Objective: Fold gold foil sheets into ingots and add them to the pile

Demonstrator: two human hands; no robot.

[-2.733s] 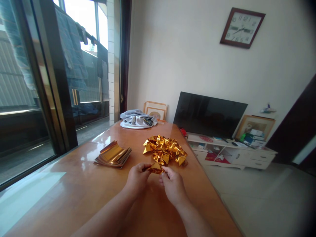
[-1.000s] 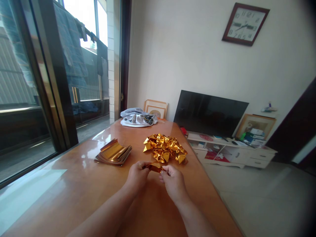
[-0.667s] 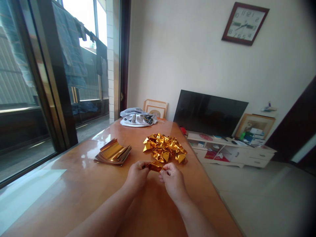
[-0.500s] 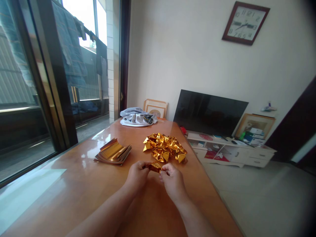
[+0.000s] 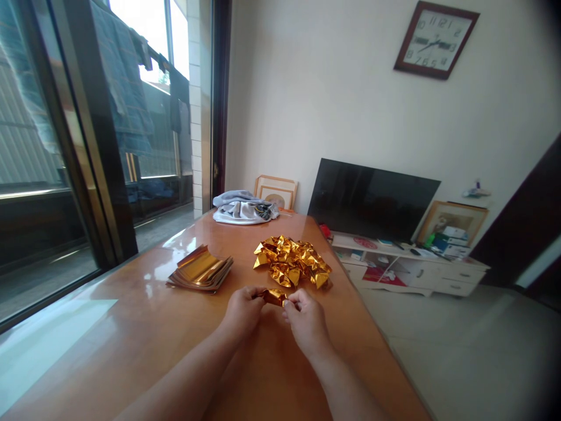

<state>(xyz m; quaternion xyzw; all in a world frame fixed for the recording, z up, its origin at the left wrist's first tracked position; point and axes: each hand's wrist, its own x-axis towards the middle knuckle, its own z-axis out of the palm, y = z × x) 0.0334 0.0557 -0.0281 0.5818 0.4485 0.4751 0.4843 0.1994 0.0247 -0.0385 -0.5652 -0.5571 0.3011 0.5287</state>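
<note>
- The left hand [image 5: 242,313] is nearly closed, its fingers curled and its thumb pressed down, pinching the left end of a small folded gold foil piece [image 5: 274,297].
- The right hand [image 5: 307,323] is also nearly closed, with thumb and forefinger pinching the foil's right end and the other fingers curled under.
- The folded gold foil piece sits between the hands, just above the table [image 5: 109,351], with its shiny faces partly hidden by the fingertips.
- Thin foil like this likely creases at the lightest pressure, so steady fingertip pressure and small, even movements should give cleaner folds than squeezing with the whole hand.
- Keeping both pinches close to the fold should help stop the foil from tearing or springing open.
- At 12 to 1 o'clock from the hands, a heap of creased gold foil [image 5: 291,263] lies on the table, near but not touching them.
- At 10 o'clock, a stack of gold foil sheets [image 5: 200,270] lies flat, its upper sheets curling up.
- Farther off at 12 o'clock, a white-and-grey garment [image 5: 243,213] lies at the table's far end.
- At 1 o'clock, a flat-screen television [image 5: 372,199] leans behind the table, above a white TV cabinet [image 5: 432,275].
</note>
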